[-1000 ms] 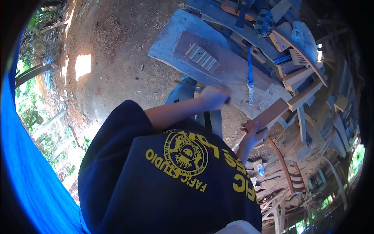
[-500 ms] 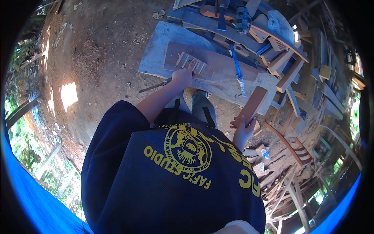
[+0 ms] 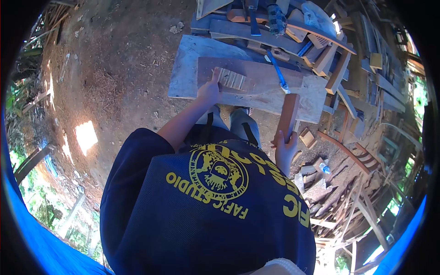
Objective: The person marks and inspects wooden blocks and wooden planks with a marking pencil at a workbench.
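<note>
My left hand (image 3: 209,91) is over the near left part of a brown board (image 3: 270,79), against the left end of a row of pale wooden strips (image 3: 232,79). Its fingers look closed, but what lies inside them is hidden. Beneath the brown board is a wider, weathered plank (image 3: 183,82). My right hand (image 3: 286,149) grips the lower end of a reddish-brown wooden block (image 3: 288,114), whose far end points toward the plank's front edge. A blue-handled tool (image 3: 277,71) rests on the boards beyond the block.
Behind the boards lie a blue-bladed tool (image 3: 254,20), a dark patterned cylinder (image 3: 277,20) and a clear plastic bag (image 3: 316,17). Stacked timber offcuts (image 3: 338,73) crowd the right side. Curved wooden pieces (image 3: 346,149) lie on the ground at right. Bare dirt (image 3: 119,55) stretches left.
The reddish-brown block has swung left and more upright in my right hand. My left hand has shifted slightly left, and the dark stick beside it no longer shows. The view has shifted slightly.
</note>
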`<state>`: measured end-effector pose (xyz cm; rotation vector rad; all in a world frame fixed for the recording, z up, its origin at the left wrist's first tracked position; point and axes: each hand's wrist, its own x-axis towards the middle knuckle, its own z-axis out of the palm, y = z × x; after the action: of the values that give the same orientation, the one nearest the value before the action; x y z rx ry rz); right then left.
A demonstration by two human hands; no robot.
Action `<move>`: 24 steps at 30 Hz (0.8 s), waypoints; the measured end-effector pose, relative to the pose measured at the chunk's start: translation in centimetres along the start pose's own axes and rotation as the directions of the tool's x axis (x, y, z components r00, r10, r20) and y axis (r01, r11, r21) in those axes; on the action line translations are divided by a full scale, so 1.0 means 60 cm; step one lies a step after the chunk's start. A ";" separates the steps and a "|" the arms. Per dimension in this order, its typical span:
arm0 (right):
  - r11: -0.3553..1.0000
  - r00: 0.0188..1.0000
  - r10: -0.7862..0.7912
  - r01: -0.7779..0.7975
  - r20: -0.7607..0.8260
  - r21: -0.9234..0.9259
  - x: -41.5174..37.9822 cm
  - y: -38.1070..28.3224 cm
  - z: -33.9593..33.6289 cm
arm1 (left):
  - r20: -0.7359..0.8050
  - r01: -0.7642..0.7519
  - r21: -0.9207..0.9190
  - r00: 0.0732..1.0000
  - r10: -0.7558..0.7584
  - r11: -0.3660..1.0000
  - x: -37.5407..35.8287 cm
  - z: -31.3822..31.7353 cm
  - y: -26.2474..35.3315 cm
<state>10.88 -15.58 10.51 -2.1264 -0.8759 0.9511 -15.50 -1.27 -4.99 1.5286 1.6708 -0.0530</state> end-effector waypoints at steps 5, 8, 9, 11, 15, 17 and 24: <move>0.980 0.997 0.013 0.002 0.072 -0.200 -0.002 0.003 0.015 | 0.075 0.023 0.232 0.996 -0.042 0.972 0.023 -0.045 0.001; 0.950 0.992 -0.078 0.104 0.101 -0.295 -0.001 0.016 0.020 | 0.111 -0.194 0.197 0.978 0.175 0.961 0.058 -0.042 -0.029; 0.952 0.993 -0.075 0.098 0.087 -0.290 -0.003 0.016 0.021 | 0.115 -0.207 0.203 0.976 0.187 0.957 0.065 -0.041 -0.035; 0.936 0.989 -0.107 0.136 0.104 -0.326 -0.005 0.017 0.023 | 0.119 -0.192 0.136 0.977 0.177 0.972 0.082 -0.036 -0.042; 0.965 0.996 0.009 0.014 0.086 -0.262 -0.007 0.020 0.020 | 0.093 -0.341 0.101 0.939 0.332 0.935 0.088 -0.051 -0.034; 0.950 0.997 -0.014 0.038 0.082 -0.309 -0.002 0.026 0.016 | 0.355 -0.147 -0.334 0.895 0.269 0.931 0.077 -0.081 -0.010; 0.968 0.997 0.017 0.003 0.074 -0.252 0.008 0.029 0.001 | 0.615 0.148 -0.502 0.754 0.231 0.852 0.109 -0.075 -0.010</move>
<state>11.60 -16.18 8.99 -2.3197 -1.0777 0.9728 -17.74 6.26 -6.29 0.9524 0.9555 -0.0907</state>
